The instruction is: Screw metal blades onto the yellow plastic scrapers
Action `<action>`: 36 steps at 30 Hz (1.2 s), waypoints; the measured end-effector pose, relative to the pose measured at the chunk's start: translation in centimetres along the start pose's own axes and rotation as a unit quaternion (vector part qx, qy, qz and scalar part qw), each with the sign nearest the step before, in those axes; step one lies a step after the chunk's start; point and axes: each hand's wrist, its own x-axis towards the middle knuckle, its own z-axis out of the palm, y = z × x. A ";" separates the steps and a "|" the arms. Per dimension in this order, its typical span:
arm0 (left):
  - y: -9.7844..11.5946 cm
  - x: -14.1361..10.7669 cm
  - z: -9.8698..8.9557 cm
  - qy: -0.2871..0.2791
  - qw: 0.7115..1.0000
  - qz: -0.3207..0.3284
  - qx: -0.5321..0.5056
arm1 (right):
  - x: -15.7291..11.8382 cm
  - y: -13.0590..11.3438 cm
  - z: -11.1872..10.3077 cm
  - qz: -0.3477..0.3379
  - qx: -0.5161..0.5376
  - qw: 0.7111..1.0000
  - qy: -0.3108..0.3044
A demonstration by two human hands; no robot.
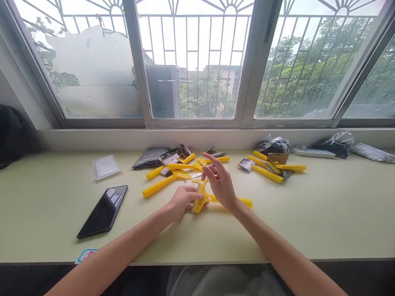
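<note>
Black phone flat on the table. My left hand grips the yellow scraper by its head, handle pointing right. My right hand holds a slim screwdriver, shaft angled down to that head. Further right: yellow-handled tools, piled.

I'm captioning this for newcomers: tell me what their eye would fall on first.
Probably the yellow scraper at front centre, held in the left grip, with the right grip holding a thin tool at its head. More yellow scrapers lie behind it and at back right. Off to the left, a black phone stands out against the pale table.
</note>
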 end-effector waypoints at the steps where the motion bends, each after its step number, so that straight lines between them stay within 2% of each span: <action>1: 0.0 0.0 0.0 0.001 1.000 0.000 0.000 | 0.0 0.0 -0.1 -0.006 0.003 1.000 0.001; 8: 0.0 0.1 -0.3 -0.003 1.000 -0.005 0.004 | 0.1 0.0 -1.6 -0.035 0.028 0.997 -0.065; 10: 0.0 0.1 -0.4 -0.004 1.000 -0.006 0.004 | 0.2 -0.1 -1.6 -0.009 0.041 0.997 -0.064; 14: 0.0 0.2 -0.3 -0.003 1.000 -0.002 0.008 | 0.2 -0.4 -1.2 0.069 0.105 0.992 -0.018; 16: 0.0 0.2 -0.3 -0.004 1.000 -0.001 0.010 | 0.1 -0.6 -1.0 0.081 0.133 0.988 -0.011; 22: 0.0 0.0 -0.2 -0.002 1.000 -0.004 0.005 | 0.3 -0.8 -1.2 0.050 0.174 0.982 -0.054; 29: 0.0 0.0 -0.1 0.000 1.000 0.000 0.005 | 0.3 -0.5 -0.9 0.096 0.207 0.974 -0.005; 34: 0.0 0.0 0.0 -0.002 1.000 0.002 0.012 | 0.3 -1.0 -1.2 0.046 0.177 0.982 -0.050; 36: -0.1 0.0 -0.1 -0.002 1.000 0.005 0.017 | 0.3 -1.2 -1.2 0.045 0.165 0.984 -0.051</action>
